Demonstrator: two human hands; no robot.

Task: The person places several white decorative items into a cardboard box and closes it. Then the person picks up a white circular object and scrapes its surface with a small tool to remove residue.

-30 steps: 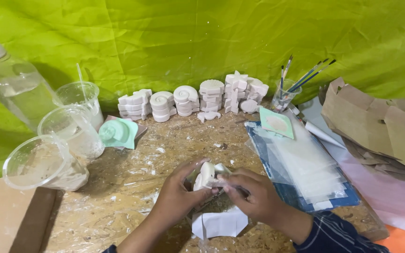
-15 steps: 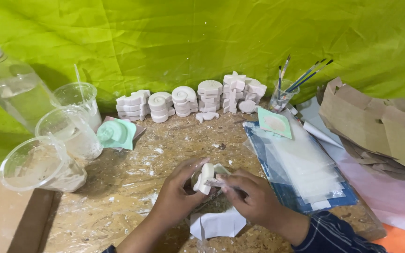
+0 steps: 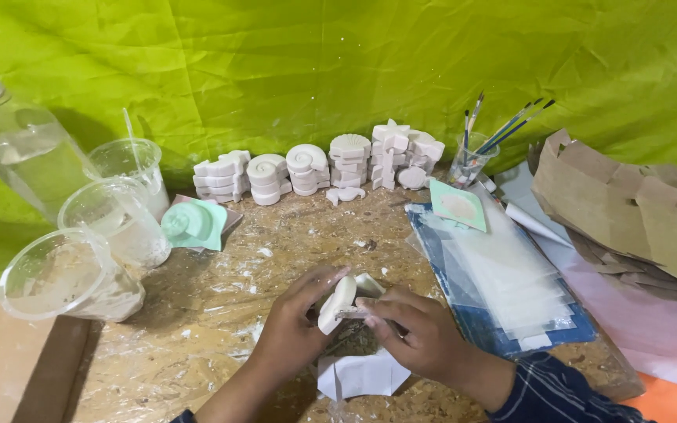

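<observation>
- White plaster casting (image 3: 337,301) — held just above the chipboard tabletop (image 3: 213,329), near its front edge; the long axis runs from lower left to upper right, tilted, with the rounded upper end pointing away from the person.
- Left hand (image 3: 295,329) — grasps the casting from the left side, fingers stretched along its upper edge, thumb beneath; the casting lies at the fingertips, not in the palm.
- Right hand (image 3: 421,333) — closed on the casting's right side, fingertips pressed to it; whether a small tool sits between the fingers cannot be told.
- White paper scrap (image 3: 362,374) — flat on the tabletop, directly below both hands.
- Row of finished castings (image 3: 323,168) — stacked along the green backdrop (image 3: 338,63), well apart from the hands.
- Clear plastic cups (image 3: 103,227) — left of the work; brushes in a glass (image 3: 472,153) at the right.
</observation>
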